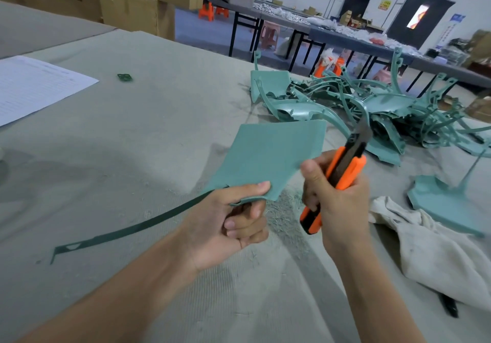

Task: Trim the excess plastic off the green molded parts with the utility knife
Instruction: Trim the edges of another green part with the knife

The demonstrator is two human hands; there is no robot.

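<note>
L grip (233,220) pinched, thumb on top; R grip (338,199) fisted, upright.

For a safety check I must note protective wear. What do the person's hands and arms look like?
Both are bare. The left hand and right hand wear no gloves, and no ring shows on the visible fingers. The left forearm and right forearm carry no sleeve, watch or bracelet within the frame. Nails are short, unpainted.

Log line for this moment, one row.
left hand: holds green part | right hand: grips knife | blade: out, off part | parts pile: behind
</note>
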